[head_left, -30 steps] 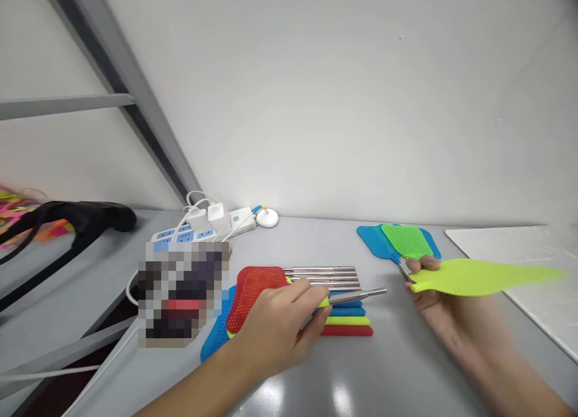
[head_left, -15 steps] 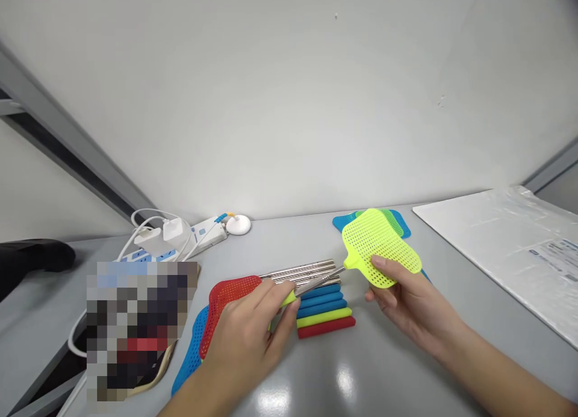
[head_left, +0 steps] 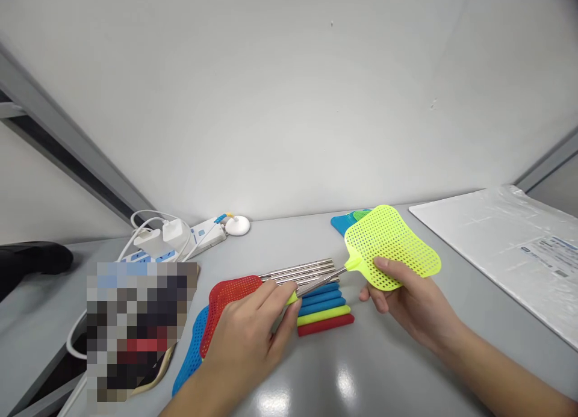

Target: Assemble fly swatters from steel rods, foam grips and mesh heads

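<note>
A yellow-green fly swatter point(head_left: 391, 242) with a perforated head and a metal telescopic rod is between my two hands. My left hand point(head_left: 253, 327) is closed round its handle, of which only the yellow-green end shows. My right hand point(head_left: 410, 296) pinches the lower edge of the head, thumb on top. Beneath the rod lie several swatters with metal rods point(head_left: 311, 266) and blue, yellow and red handles; the red handle point(head_left: 326, 325) is nearest me. A red swatter head point(head_left: 230, 290) and a blue swatter head point(head_left: 187, 360) show to the left, partly behind my left hand.
More blue and green swatter heads point(head_left: 342, 224) lie at the back, partly covered by the yellow-green one. A plastic-wrapped white panel point(head_left: 487, 230) lies at right. At left are a power strip point(head_left: 208, 236) with chargers and cables, a round white device point(head_left: 237, 225) and a blurred-out object point(head_left: 139, 327).
The yellow-green head has turned more face-on and shifted slightly right with my right hand. My left hand stays on the handle. The camera view has shifted slightly.
</note>
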`<move>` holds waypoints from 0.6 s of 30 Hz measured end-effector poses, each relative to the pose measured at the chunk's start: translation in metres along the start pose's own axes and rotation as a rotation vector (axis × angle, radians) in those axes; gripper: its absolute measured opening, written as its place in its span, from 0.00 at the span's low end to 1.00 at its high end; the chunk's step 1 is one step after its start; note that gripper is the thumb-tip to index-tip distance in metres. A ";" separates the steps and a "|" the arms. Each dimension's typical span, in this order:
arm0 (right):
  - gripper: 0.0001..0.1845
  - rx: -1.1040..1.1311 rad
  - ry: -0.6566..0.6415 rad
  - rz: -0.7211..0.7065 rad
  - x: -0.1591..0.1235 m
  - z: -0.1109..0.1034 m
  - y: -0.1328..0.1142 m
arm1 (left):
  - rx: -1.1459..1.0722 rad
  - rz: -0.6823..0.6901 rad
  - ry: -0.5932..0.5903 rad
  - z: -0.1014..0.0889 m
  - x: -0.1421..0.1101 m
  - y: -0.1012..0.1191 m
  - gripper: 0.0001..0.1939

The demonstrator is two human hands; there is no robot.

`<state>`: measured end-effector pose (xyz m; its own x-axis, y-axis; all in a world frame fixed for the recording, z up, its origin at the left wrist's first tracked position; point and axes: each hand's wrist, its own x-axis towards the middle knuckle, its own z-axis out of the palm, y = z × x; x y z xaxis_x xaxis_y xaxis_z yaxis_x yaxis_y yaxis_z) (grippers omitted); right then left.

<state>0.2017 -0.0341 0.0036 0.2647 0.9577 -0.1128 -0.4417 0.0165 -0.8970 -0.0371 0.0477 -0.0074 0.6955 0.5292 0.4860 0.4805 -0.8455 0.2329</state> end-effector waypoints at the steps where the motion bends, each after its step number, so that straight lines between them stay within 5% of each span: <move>1: 0.09 -0.011 -0.015 -0.008 0.000 0.000 -0.001 | 0.001 0.005 0.001 0.000 0.000 0.000 0.07; 10: 0.09 -0.109 -0.138 -0.093 0.003 -0.005 -0.001 | -0.056 0.067 -0.015 0.000 -0.003 0.005 0.11; 18: 0.11 -0.130 -0.329 0.005 0.007 -0.010 0.003 | -0.166 -0.029 -0.073 0.005 -0.009 0.014 0.11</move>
<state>0.2108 -0.0298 -0.0040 -0.0365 0.9993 0.0078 -0.3242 -0.0044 -0.9460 -0.0342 0.0312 -0.0126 0.7225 0.5518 0.4165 0.4099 -0.8271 0.3847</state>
